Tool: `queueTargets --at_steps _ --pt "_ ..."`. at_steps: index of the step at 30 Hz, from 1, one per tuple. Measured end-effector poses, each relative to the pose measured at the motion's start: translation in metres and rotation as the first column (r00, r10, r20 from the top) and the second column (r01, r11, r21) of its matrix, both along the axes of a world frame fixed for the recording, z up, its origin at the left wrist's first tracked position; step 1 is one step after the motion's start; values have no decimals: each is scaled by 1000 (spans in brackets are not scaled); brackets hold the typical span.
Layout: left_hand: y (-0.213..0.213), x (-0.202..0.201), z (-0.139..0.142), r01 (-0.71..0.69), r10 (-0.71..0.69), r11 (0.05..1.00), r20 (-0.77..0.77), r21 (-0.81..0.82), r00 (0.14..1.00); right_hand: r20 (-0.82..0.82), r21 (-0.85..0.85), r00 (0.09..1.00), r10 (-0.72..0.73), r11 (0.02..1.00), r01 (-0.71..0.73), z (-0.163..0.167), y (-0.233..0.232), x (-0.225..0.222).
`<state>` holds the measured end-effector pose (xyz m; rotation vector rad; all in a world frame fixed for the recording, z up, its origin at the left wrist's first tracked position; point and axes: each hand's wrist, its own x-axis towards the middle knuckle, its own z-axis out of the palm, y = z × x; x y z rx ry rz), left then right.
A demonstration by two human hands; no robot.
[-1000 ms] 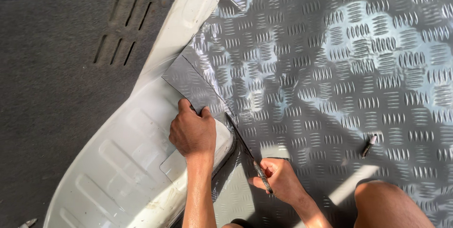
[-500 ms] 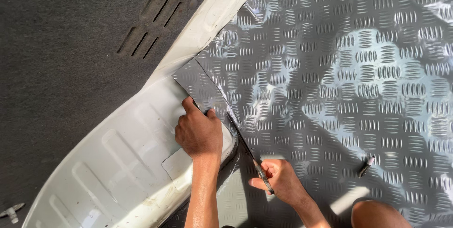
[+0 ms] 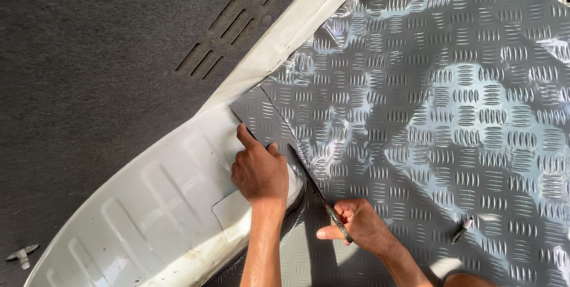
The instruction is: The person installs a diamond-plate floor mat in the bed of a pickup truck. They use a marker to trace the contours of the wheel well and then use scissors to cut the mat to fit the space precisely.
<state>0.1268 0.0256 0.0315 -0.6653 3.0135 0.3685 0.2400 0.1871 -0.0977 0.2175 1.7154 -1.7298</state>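
- Head view looks straight down on a grey checker-pattern floor sheet (image 3: 451, 114) spread beside a white ribbed metal panel (image 3: 148, 204).
- Left hand (image 3: 260, 171) lies palm-down where the sheet's corner flap (image 3: 261, 117) laps onto the white panel; its fingers are close together and curled at the tips, with the forefinger stretched out along the flap's edge, pressing the flap flat.
- Right hand (image 3: 359, 227) sits lower, just to the right of the left wrist, fingers curled and thumb pinching the handle of a thin knife (image 3: 317, 192).
- The knife's blade runs up and to the left from that grip, lying against the sheet close beside the left hand; its tip ends near the left knuckles.
- Dark grey carpet (image 3: 89, 67) with a slotted vent (image 3: 228, 31) fills the upper left, beyond the white panel.
- A small dark screw-like piece (image 3: 461, 230) lies on the sheet to the right of the right hand, well apart from it.
- A pale plastic clip (image 3: 22, 255) rests on the carpet at the lower left edge.
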Motion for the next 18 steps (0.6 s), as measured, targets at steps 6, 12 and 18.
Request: queueTargets --at_steps 6,12,18 --pt "1 0 7 -12 12 1000 1 2 1000 5 90 1000 28 996 -28 0 1 -5" --pt "1 1 6 -8 8 1000 21 3 1000 19 131 998 66 989 -67 0 4 -7" --pt "-1 2 4 19 -17 998 -44 60 999 77 27 996 48 998 -50 2 12 -8"
